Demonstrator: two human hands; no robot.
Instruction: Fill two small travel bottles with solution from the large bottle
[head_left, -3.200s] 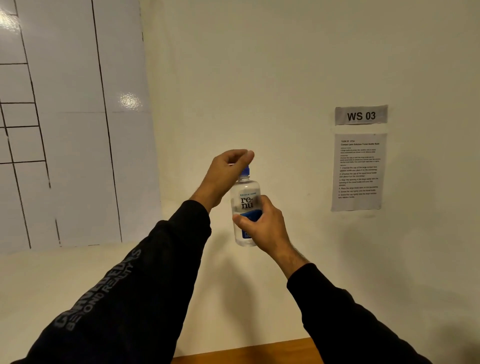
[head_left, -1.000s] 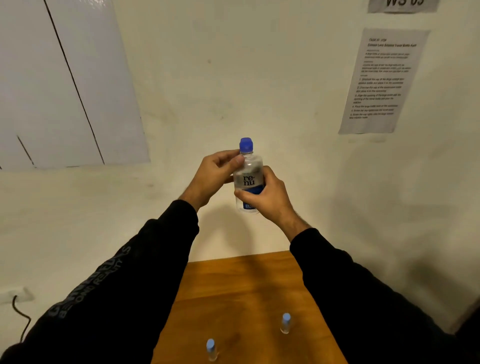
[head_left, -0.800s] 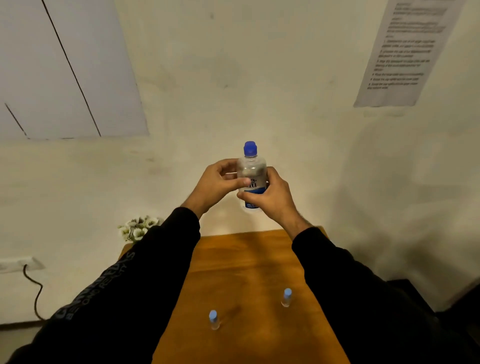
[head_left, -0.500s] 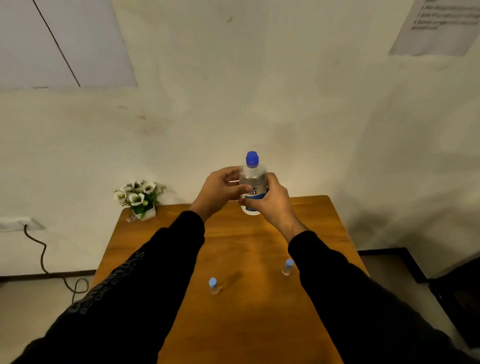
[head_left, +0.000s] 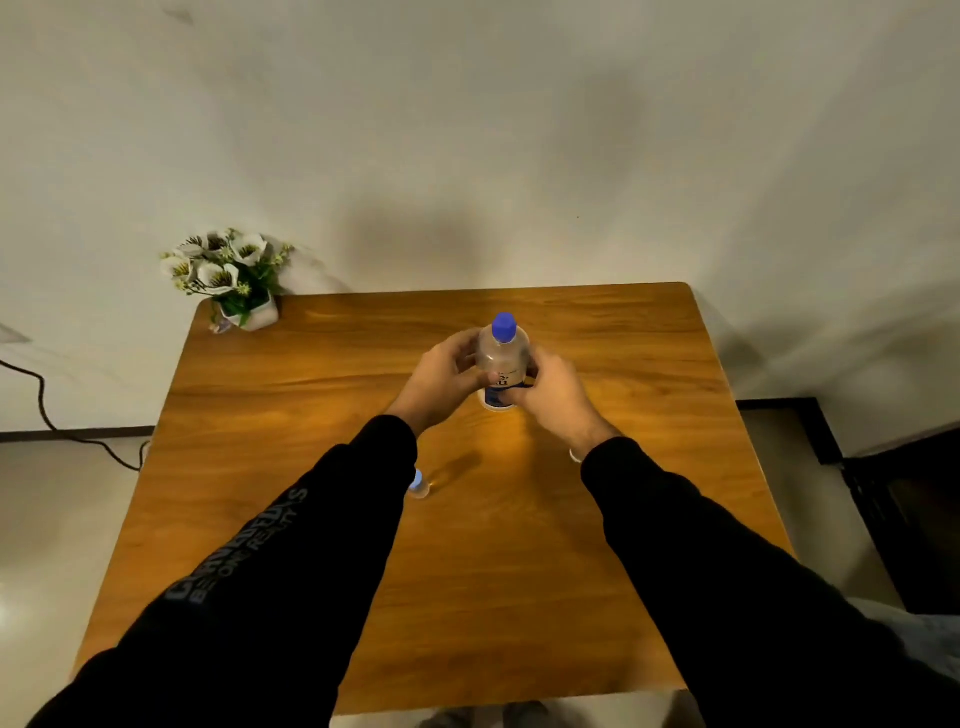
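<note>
The large clear solution bottle (head_left: 503, 358) with a blue cap stands upright over the far middle of the wooden table (head_left: 311, 415); whether its base touches the wood I cannot tell. My left hand (head_left: 441, 379) grips its left side and my right hand (head_left: 550, 395) grips its right side, fingers curled round the body. The cap is on. One small travel bottle (head_left: 418, 484) with a pale blue cap stands beside my left sleeve, partly hidden. The second small bottle (head_left: 574, 456) shows only as a sliver at my right wrist.
A small white pot of white flowers (head_left: 228, 280) sits at the table's far left corner. A black cable (head_left: 47, 415) runs along the floor on the left. Dark furniture (head_left: 893, 499) stands to the right of the table. A plain wall is behind.
My head has tilted down from the wall to the table. Both hands have brought the large bottle down from chest height to the tabletop. My left hand shifted from the cap to the body.
</note>
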